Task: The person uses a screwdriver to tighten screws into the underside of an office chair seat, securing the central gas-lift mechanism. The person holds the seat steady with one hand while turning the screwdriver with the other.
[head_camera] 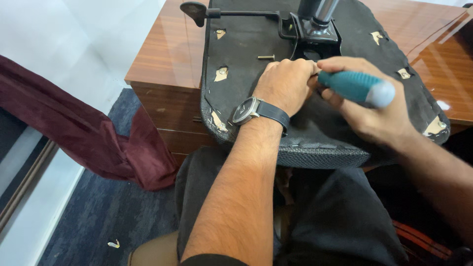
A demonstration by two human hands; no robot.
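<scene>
Glossy reddish-brown wood fills the background: a table (162,54) with an upturned chair seat (246,93) lying across its near edge, black fabric underside facing up. Taking that seat as the landmark, a loose screw (266,57) lies on its upper middle, a black lever (194,11) juts from its top left, and a chrome post on a black metal plate (315,29) rises from its top centre. Small cut-outs in the fabric show metal fixings near its edges. Left of the seat a maroon cloth (98,143) drapes down to a blue carpet (98,221).

The left hand (286,86), with a dark wristwatch (251,111) on its wrist, rests curled on the seat's middle, fingers bunched tight around something hidden beneath them. The right hand (364,108) sits just right of it, fingers wrapped firmly around the teal handle of a screwdriver (357,87); the shaft and tip are covered by the left hand.

The screwdriver looks light and rigid, and its ribbed handle should give a sure grip when held around the middle. The seat seems bulky and fairly heavy, padded and yielding at the rim but stiff underneath; the metal plate is probably the firmest place to hold it.
</scene>
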